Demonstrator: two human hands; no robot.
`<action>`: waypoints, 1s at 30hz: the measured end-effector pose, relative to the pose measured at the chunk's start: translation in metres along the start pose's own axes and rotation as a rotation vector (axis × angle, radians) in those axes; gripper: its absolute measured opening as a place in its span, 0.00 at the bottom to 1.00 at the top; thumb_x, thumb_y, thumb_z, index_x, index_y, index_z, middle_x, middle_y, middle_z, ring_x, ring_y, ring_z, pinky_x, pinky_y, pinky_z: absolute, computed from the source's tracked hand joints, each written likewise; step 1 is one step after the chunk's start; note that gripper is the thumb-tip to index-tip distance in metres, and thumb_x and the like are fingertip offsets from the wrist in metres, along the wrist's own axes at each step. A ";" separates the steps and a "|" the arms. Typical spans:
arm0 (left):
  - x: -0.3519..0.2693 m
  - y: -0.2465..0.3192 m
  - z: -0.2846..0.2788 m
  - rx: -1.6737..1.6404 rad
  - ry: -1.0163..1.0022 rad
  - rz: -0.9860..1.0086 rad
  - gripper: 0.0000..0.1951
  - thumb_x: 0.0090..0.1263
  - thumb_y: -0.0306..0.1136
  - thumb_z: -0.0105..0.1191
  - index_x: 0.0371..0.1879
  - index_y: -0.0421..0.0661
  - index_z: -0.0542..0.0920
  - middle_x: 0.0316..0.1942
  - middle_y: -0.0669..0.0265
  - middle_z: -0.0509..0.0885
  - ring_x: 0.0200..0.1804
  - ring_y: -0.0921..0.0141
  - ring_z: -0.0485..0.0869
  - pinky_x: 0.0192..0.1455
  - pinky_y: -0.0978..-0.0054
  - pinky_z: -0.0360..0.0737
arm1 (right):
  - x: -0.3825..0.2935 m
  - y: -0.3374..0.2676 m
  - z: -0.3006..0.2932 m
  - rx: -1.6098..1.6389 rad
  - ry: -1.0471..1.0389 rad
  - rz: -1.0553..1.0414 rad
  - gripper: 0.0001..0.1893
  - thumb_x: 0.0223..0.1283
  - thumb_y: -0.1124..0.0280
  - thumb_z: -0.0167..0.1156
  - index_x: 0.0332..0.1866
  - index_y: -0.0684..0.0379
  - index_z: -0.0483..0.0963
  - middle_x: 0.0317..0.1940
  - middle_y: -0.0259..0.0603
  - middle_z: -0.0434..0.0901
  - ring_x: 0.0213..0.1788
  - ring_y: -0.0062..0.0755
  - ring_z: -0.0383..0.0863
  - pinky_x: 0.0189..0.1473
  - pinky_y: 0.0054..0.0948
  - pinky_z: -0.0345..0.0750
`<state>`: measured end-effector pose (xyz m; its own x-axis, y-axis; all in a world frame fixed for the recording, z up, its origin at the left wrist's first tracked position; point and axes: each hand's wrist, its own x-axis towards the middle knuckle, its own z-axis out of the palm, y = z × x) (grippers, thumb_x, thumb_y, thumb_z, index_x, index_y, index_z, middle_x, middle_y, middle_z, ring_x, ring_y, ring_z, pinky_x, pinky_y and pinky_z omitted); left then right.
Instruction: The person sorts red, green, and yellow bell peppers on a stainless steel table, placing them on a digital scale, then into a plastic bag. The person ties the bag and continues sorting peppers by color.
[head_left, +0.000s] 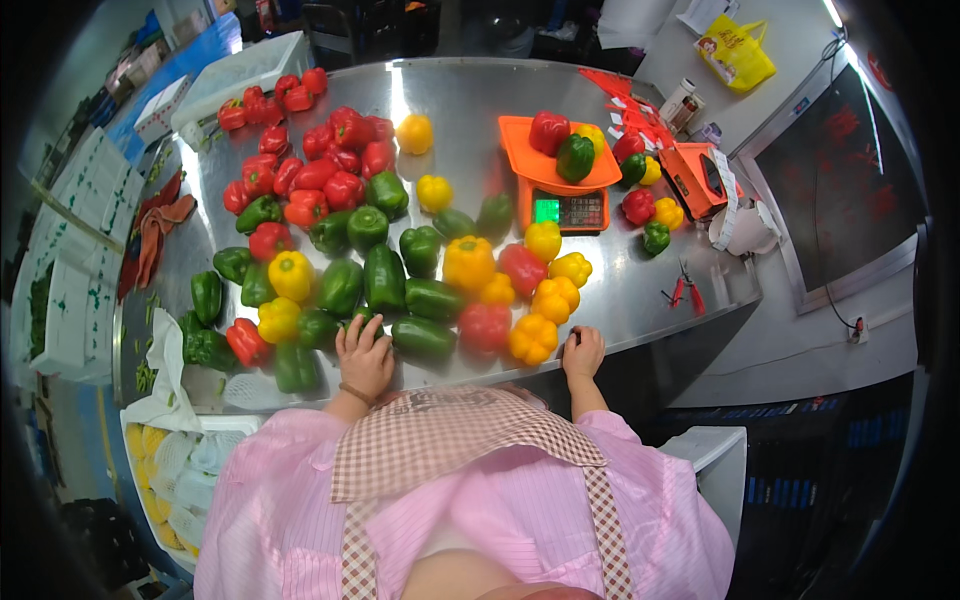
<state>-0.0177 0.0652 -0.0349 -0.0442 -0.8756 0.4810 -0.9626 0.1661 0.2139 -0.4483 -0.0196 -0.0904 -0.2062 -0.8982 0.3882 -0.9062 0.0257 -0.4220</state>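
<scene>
My left hand (365, 358) rests with spread fingers on a green bell pepper (363, 319) near the table's front edge; whether it grips the pepper is unclear. At the same edge, further right, my right hand (583, 352) has curled fingers around something small and dark that I cannot make out. Just left of it lies an orange-yellow bell pepper (533, 339). Several green, red and yellow bell peppers cover the middle and left of the steel table (465, 82). An orange digital scale (559, 180) bears a red bell pepper (550, 133), a green one (575, 158) and a yellow one.
Red-handled cutters (684, 291) lie at the right. Behind them are more peppers, a label-tape roll (726, 199) and red netting (626, 105). An orange cloth (161, 229) lies at the left. A white foam box (184, 547) of netted yellow produce stands front left.
</scene>
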 end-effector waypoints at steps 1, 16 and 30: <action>0.000 0.002 0.000 0.007 0.011 -0.007 0.10 0.59 0.34 0.62 0.40 0.53 0.88 0.67 0.70 0.77 0.74 0.57 0.65 0.75 0.46 0.56 | 0.000 0.001 0.000 0.016 0.004 -0.013 0.05 0.55 0.72 0.61 0.36 0.56 0.80 0.40 0.44 0.81 0.47 0.50 0.78 0.52 0.46 0.74; 0.019 0.038 -0.024 -0.002 0.033 -0.205 0.22 0.61 0.33 0.63 0.55 0.47 0.80 0.67 0.56 0.75 0.72 0.51 0.68 0.74 0.46 0.60 | 0.108 0.002 -0.023 0.797 -0.308 0.227 0.12 0.69 0.73 0.61 0.55 0.65 0.78 0.41 0.34 0.81 0.42 0.21 0.79 0.47 0.23 0.77; 0.004 0.085 -0.043 -0.148 0.160 -0.662 0.25 0.63 0.29 0.63 0.61 0.41 0.76 0.65 0.53 0.76 0.66 0.52 0.75 0.69 0.59 0.71 | 0.234 -0.174 0.054 0.562 -0.424 -0.702 0.37 0.48 0.67 0.76 0.67 0.57 0.70 0.59 0.50 0.77 0.62 0.53 0.76 0.65 0.42 0.73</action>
<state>-0.0882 0.0950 0.0218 0.5899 -0.7385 0.3265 -0.7268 -0.3094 0.6132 -0.3189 -0.2581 0.0296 0.5585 -0.7155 0.4197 -0.4433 -0.6851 -0.5780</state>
